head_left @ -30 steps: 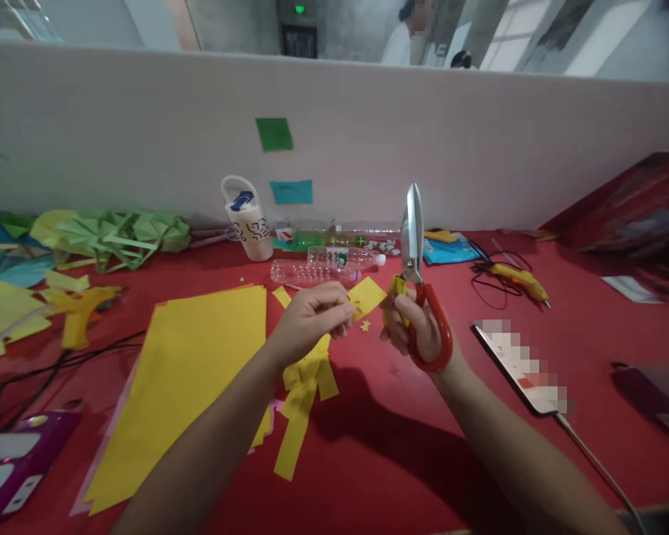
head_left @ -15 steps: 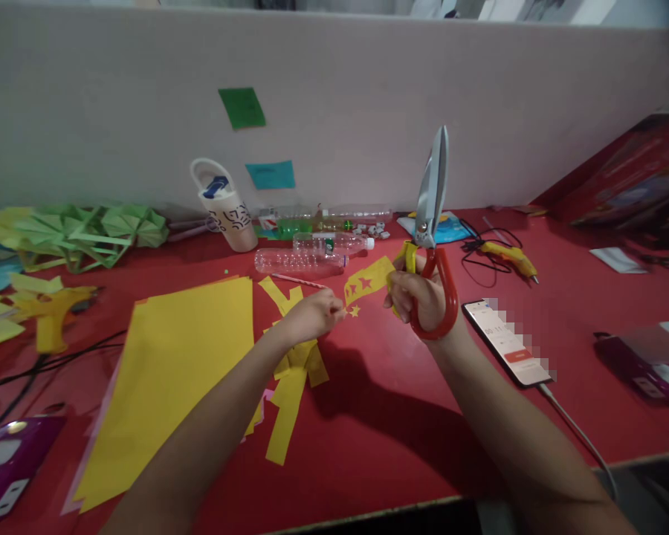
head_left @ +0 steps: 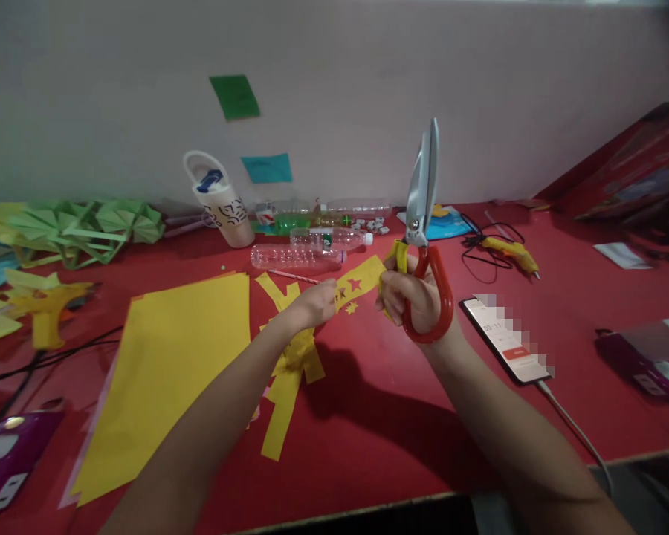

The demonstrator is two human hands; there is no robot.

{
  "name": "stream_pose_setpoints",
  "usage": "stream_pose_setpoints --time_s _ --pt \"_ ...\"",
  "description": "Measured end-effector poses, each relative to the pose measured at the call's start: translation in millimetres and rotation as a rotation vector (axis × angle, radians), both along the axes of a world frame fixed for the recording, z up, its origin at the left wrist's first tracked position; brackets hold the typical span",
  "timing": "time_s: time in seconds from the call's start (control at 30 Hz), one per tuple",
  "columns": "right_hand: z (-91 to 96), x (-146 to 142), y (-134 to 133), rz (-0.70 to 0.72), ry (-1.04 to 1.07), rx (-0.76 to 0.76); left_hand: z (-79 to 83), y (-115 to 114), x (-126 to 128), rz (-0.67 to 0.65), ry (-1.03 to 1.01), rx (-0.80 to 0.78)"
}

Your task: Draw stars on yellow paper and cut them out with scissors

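My right hand (head_left: 409, 297) grips the red and yellow handles of large scissors (head_left: 424, 215), blades closed and pointing up. It also pinches one end of a yellow paper strip (head_left: 362, 276) with star-shaped holes cut in it. My left hand (head_left: 315, 303) reaches to the strip's other end, fingers pinched together close to a small yellow paper star (head_left: 351, 307) lying on the red table (head_left: 368, 401). I cannot make out what those fingers hold. Yellow paper strips (head_left: 287, 371) lie under my left forearm.
A large yellow sheet (head_left: 178, 371) lies at left. Clear plastic bottles (head_left: 298, 256) and a cup in a carrier (head_left: 223, 204) stand near the white partition. Glue guns (head_left: 47, 305) (head_left: 510, 253), a phone on a cable (head_left: 505, 338), green folded paper (head_left: 78, 227) and purple devices (head_left: 652, 357) lie around.
The view tilted downward. My left hand moved forward and down toward the small star on the table. The strip with star holes now hangs from my right hand beside the scissors.
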State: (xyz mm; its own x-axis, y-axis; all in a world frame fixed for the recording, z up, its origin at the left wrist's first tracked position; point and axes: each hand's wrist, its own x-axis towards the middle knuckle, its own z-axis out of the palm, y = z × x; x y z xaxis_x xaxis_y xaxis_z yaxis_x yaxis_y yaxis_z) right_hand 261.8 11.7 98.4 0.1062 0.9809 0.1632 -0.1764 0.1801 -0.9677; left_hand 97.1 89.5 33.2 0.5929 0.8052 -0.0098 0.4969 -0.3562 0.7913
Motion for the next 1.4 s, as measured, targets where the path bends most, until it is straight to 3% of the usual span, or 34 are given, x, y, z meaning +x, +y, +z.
stream_pose_setpoints --time_s 0.1,0.13,0.27,0.5,0.7,0.87,1.0,1.23,1.4 --pt "-3.9 -4.2 1.0 -0.011 0.055 0.002 16.1 -22.9 -3.5 -0.109 -0.126 -0.091" --pt "-5.3 -5.5 1.2 -0.010 0.065 -0.004 21.4 -31.8 -2.5 -0.099 -0.277 -0.153" --pt "-7.6 -10.4 -0.7 -0.045 0.024 -0.040 37.6 -59.5 7.3 0.204 -0.640 -0.208" --pt "-12.2 -15.4 -4.3 -0.015 -0.074 -0.046 55.3 -63.3 4.8 0.424 -0.655 -0.219" --pt "-15.5 -10.6 -2.2 0.015 -0.069 -0.048 59.7 -57.8 0.2 0.371 -0.668 -0.285" --pt "-12.7 -15.3 -6.3 -0.005 -0.048 -0.055 57.1 -58.9 6.3 0.168 -0.657 -0.371" --pt "-13.2 -17.9 -8.6 -0.023 -0.065 -0.022 56.8 -61.4 9.0 0.225 -0.645 -0.331" --pt "-12.2 -2.3 -5.1 0.239 -0.302 -0.048 73.8 -50.4 -14.3 0.428 -0.810 -0.138" --pt "-13.6 -2.2 -8.2 0.463 -0.505 -0.079 85.1 -45.3 -28.2 0.486 -0.946 -0.029"
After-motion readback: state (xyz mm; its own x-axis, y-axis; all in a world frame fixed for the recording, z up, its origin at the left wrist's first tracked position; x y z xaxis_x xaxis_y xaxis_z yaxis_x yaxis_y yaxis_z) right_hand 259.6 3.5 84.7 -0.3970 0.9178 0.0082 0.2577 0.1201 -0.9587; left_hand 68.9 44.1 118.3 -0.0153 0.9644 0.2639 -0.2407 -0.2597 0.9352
